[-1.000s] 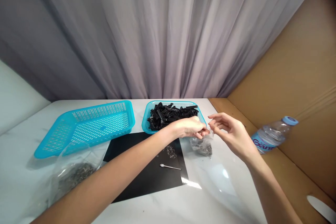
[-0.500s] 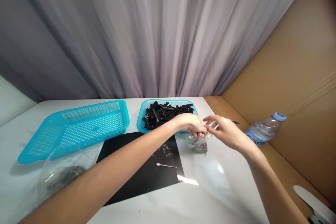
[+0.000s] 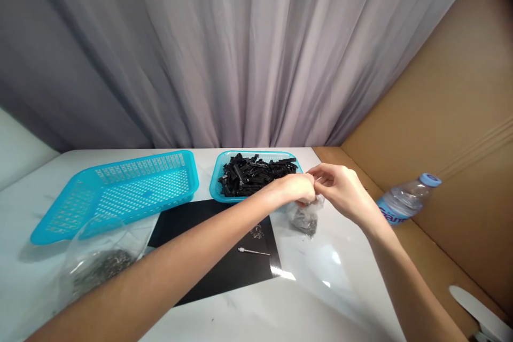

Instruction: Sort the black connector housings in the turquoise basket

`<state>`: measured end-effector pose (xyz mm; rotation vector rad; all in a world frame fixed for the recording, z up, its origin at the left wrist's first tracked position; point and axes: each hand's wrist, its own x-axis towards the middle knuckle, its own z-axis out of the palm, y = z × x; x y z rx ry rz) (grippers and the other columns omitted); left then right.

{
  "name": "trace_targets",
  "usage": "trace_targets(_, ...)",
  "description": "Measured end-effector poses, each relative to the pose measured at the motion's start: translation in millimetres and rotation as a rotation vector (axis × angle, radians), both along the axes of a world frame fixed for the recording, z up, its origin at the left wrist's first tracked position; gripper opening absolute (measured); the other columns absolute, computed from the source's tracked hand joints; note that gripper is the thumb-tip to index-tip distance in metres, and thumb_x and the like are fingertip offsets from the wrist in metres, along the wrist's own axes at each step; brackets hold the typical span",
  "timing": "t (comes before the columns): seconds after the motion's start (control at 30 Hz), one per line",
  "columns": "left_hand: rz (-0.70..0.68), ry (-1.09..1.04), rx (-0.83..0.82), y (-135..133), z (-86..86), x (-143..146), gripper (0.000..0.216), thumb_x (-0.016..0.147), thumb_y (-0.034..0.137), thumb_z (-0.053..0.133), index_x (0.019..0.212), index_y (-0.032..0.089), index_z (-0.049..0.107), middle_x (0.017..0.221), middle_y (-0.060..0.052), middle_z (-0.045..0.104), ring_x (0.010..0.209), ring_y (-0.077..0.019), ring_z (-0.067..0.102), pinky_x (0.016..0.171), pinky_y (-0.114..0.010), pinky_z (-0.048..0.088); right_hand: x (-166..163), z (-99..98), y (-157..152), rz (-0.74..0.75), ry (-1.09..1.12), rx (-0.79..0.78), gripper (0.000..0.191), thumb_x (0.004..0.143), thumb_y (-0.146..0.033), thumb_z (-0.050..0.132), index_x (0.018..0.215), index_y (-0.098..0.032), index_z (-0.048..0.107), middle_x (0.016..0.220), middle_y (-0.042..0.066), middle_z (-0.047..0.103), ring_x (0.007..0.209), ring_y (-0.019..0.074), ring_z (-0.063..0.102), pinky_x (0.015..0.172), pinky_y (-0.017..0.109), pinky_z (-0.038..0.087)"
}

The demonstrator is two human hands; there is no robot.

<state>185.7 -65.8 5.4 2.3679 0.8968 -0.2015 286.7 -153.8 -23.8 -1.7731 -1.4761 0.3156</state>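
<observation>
Over the right side of the table my left hand [image 3: 300, 188] is closed around the gathered top of a small clear plastic bag [image 3: 304, 222]. Grey small parts fill the bag's bottom, which rests on or just above the white tabletop. My right hand [image 3: 340, 187] meets it from the right, fingertips pinched together beside the left fingers at the bag's neck. Whatever lies between those fingertips is too small to make out. To the left, a black mat [image 3: 224, 272] carries a little pile of small metal pieces [image 3: 257, 232] and a thin silver tool [image 3: 253, 251].
A blue basket [image 3: 216, 187] full of black plastic parts stands behind my left forearm. Farther left is another blue basket [image 3: 144, 192], with a larger clear bag [image 3: 100, 267] of metal pieces before it. A water bottle [image 3: 406, 200] leans at the right, near the brown partition [image 3: 452, 133].
My right hand has come closer to the left hand, and its fingers have drawn together at the bag's neck. The left hand has turned slightly, still gripping the bag.
</observation>
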Motion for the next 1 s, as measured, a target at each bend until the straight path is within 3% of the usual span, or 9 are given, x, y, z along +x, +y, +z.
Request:
trace_targets(0.13, -0.038, 0.057, 0.019, -3.7, 9.2, -2.1, 0.014, 0.07, 0.003, 0.068, 0.078, 0.015, 0.068, 0.056, -0.004, 0.065, 0.069, -0.0265, 0.07, 0.069, -0.03, 0.052, 3.8, 4.6, -0.6, -0.015, -0.017, -0.019, 0.022, 0.078, -0.019, 0.056, 0.088, -0.017, 0.075, 0.074, 0.003, 0.074, 0.069, 0.0171, 0.068, 0.062, 0.025, 0.05)
trace_targets(0.23, -0.108, 0.12, -0.003, -4.0, 14.9, -4.4, 0.027, 0.078, 0.012, 0.068, 0.105, 0.012, 0.071, 0.081, -0.008, 0.076, 0.075, -0.0238, 0.073, 0.073, -0.029, 0.055, 6.5, 4.3, -1.8, -0.028, -0.032, -0.017, 0.021, 0.079, -0.021, 0.056, 0.088, -0.017, 0.074, 0.075, 0.002, 0.073, 0.069, 0.0162, 0.067, 0.063, 0.025, 0.048)
trace_targets(0.33, -0.159, 0.159, 0.019, -3.6, 18.9, -6.4, 0.034, 0.089, 0.02, 0.061, 0.121, 0.009, 0.067, 0.102, -0.014, 0.078, 0.077, -0.0221, 0.074, 0.071, -0.027, 0.055, 10.0, 2.3, -2.6, -0.048, -0.031, 0.0, 0.022, 0.08, -0.023, 0.056, 0.089, -0.016, 0.074, 0.076, 0.003, 0.073, 0.071, 0.0166, 0.067, 0.065, 0.026, 0.049)
trace_targets(0.43, -0.193, 0.184, 0.06, -1.9, 20.3, -8.8, 0.035, 0.097, 0.025, 0.052, 0.122, 0.005, 0.067, 0.107, -0.017, 0.077, 0.079, -0.0226, 0.075, 0.072, -0.028, 0.054, 14.3, 0.4, -4.1, -0.076, -0.017, 0.009, 0.022, 0.081, -0.029, 0.059, 0.091, -0.016, 0.074, 0.075, 0.003, 0.072, 0.069, 0.0175, 0.067, 0.065, 0.027, 0.049)
trace_targets(0.53, -0.207, 0.207, 0.097, 0.8, 18.1, -11.4, 0.034, 0.099, 0.022, 0.047, 0.113, 0.002, 0.07, 0.099, -0.018, 0.078, 0.082, -0.0241, 0.075, 0.075, -0.03, 0.055, 16.7, -0.7, -6.4, -0.084, 0.0, 0.008, 0.025, 0.082, -0.033, 0.06, 0.093, -0.016, 0.074, 0.072, 0.003, 0.071, 0.067, 0.018, 0.067, 0.064, 0.029, 0.049)
trace_targets(0.77, -0.207, 0.088, 0.227, 1.0, 1.9, -10.7, 0.032, 0.102, 0.023, 0.044, 0.111, 0.009, 0.072, 0.085, -0.013, 0.078, 0.106, -0.0278, 0.073, 0.088, -0.033, 0.054, 12.6, -1.8, -5.0, -0.028, -0.024, 0.021, 0.022, 0.082, -0.031, 0.058, 0.09, -0.017, 0.073, 0.074, 0.004, 0.072, 0.069, 0.0174, 0.067, 0.066, 0.028, 0.049)
trace_targets(0.83, -0.194, 0.066, 0.274, 0.0, -2.2, -8.3, 0.034, 0.102, 0.023, 0.043, 0.112, 0.008, 0.072, 0.091, -0.015, 0.078, 0.113, -0.03, 0.07, 0.095, -0.037, 0.052, 12.5, -1.5, -3.3, -0.026, -0.04, 0.035, 0.02, 0.082, -0.029, 0.058, 0.088, -0.017, 0.072, 0.074, 0.004, 0.072, 0.068, 0.0167, 0.066, 0.066, 0.027, 0.049)
trace_targets(1.0, -0.221, 0.102, 0.322, -3.7, -1.8, -2.2, 0.035, 0.101, 0.022, 0.045, 0.125, 0.01, 0.069, 0.127, -0.02, 0.07, 0.125, -0.0329, 0.064, 0.107, -0.043, 0.047, 15.4, -1.9, -0.8, -0.025, -0.056, 0.021, 0.019, 0.081, -0.027, 0.058, 0.088, -0.017, 0.073, 0.072, 0.003, 0.071, 0.067, 0.0163, 0.065, 0.064, 0.026, 0.048)
